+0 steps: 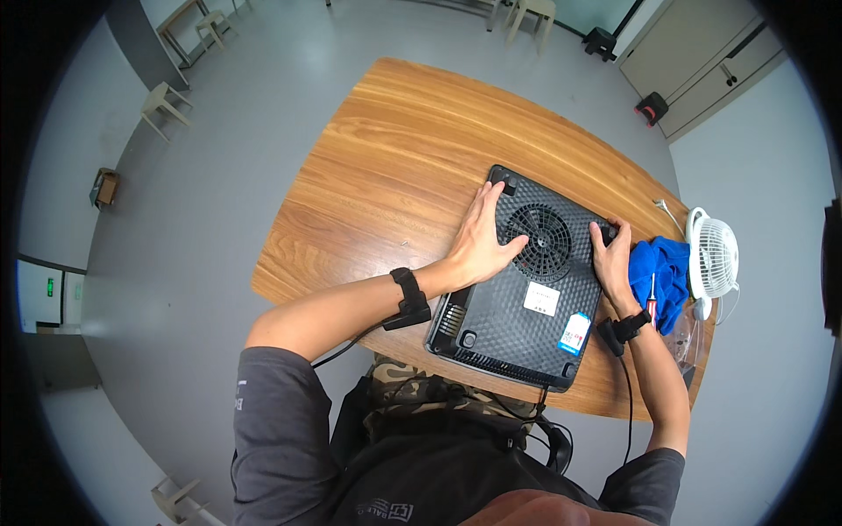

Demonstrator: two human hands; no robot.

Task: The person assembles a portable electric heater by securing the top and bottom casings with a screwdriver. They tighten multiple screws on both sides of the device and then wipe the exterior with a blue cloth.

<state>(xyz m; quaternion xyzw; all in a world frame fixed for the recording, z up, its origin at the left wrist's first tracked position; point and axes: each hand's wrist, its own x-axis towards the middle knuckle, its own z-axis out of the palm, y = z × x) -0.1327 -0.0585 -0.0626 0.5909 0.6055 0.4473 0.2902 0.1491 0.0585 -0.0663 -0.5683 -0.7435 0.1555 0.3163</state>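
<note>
Black appliance (pixel 526 346) lies flat near the person's side of the worktop (pixel 351 175), fan grille (pixel 553 219) and small feet facing up. Left grip (pixel 484 241) is spread open on it, fingers at the far left edge, thumb on the grille. Right grip (pixel 614 254) has its thumb on top near the far right corner, fingers at the edge; can't tell if it's clamping. Handling guess: stiff shell, moderate weight, dimpled face not too slippery; grille thin, likely breakable; hidden face may be glass, so no dropping. Best hold: both long sides around mid-length, off the grille, minding the cord (pixel 543 396).
</note>
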